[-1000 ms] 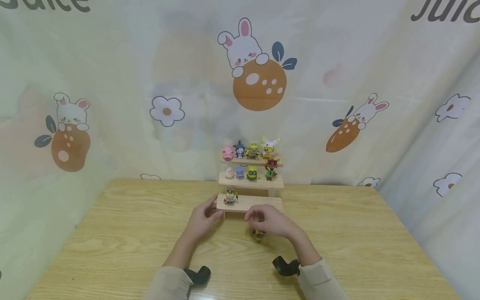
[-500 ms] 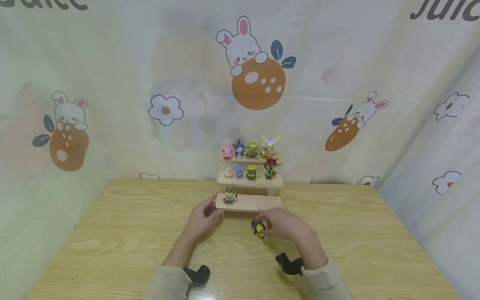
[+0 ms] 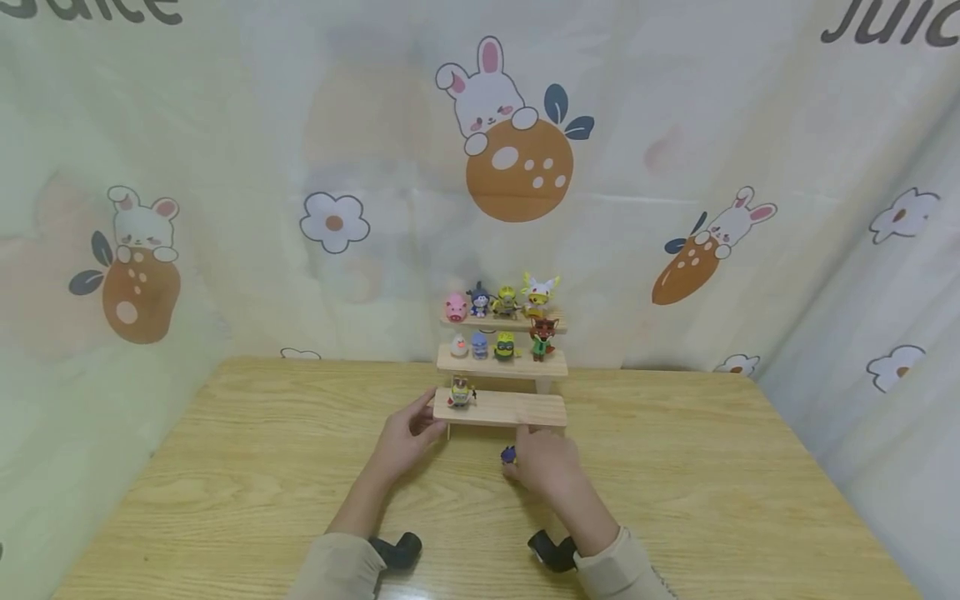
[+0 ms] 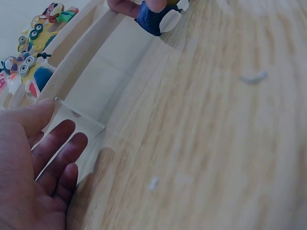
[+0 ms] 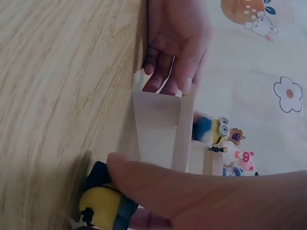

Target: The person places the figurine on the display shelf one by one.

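Note:
My left hand is at the left end of a three-tier wooden display stand, its thumb on the bottom shelf's end and its fingers by the clear leg. In front of that shelf, low over the table, my right hand grips a minion figurine with a yellow body and dark blue clothing. The hand covers most of this figurine in the head view; its blue part shows left of the fingers. A crowned minion figurine stands at the left of the bottom shelf.
On the middle shelf stand several figurines, with a fox figurine at its right. The top shelf holds more, including a pink pig figurine. A patterned curtain hangs behind the wooden table.
My right hand shifted right, uncovering the lying minion figurine, then came back left and now grips it, turned with its blue part to the left. The left hand stays at the stand.

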